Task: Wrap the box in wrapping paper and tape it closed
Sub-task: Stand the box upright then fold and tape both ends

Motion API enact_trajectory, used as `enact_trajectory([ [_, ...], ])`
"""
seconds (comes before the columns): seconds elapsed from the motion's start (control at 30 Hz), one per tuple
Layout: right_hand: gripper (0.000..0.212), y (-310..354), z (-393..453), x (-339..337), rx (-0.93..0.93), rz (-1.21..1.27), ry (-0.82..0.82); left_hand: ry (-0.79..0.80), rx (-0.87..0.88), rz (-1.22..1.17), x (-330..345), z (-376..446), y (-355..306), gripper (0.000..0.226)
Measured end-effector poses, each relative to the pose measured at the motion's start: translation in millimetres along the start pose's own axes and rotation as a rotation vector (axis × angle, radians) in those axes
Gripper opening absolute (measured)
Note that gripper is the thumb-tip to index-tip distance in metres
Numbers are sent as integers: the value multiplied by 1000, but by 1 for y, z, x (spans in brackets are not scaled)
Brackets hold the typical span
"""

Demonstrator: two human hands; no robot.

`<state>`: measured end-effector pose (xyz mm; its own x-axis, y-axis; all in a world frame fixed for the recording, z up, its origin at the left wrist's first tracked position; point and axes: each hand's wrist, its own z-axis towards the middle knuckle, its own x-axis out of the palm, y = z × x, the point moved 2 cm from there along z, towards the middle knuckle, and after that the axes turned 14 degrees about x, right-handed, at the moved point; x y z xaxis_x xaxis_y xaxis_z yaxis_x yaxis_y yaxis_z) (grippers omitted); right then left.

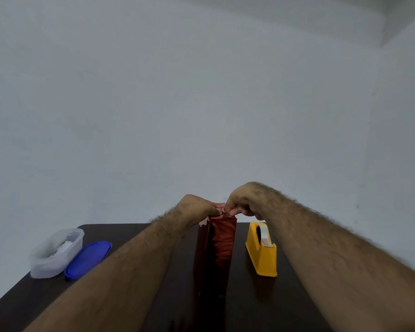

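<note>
A tall box covered in shiny red wrapping paper (219, 250) stands upright on the dark table (134, 236). Both my hands are at its top end. My left hand (197, 208) grips the top left of the box, its thumb on the folded paper edge. My right hand (243, 201) pinches the paper at the top edge with thumb and fingertips. The top fold itself is mostly hidden behind my fingers. A bit of white paper underside shows at the upper left corner. A yellow tape dispenser (262, 251) with a roll of clear tape stands just right of the box.
At the table's left edge sits a clear plastic container (55, 254) with something white inside, and its blue lid (88, 259) lies beside it. A plain pale wall rises behind the table's far edge.
</note>
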<state>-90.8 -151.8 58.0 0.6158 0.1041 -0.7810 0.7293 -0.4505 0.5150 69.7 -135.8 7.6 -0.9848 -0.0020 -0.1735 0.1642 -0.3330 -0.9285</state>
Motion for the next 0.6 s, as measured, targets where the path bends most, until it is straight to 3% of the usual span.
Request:
enact_trajectory([
  [0.13, 45, -13, 5, -6, 11, -59, -94, 33, -24, 47, -2, -10, -8, 19],
  [0.33, 50, -41, 19, 3, 217, 182, 100, 65, 5, 57, 5, -23, -18, 22],
  [0.47, 47, -37, 33, 15, 167, 283, 115, 19, -1, 34, 8, -25, -21, 25],
  [0.6, 63, -32, 30, 17, 73, 311, 90, -23, -39, -37, 4, -28, -23, 28],
])
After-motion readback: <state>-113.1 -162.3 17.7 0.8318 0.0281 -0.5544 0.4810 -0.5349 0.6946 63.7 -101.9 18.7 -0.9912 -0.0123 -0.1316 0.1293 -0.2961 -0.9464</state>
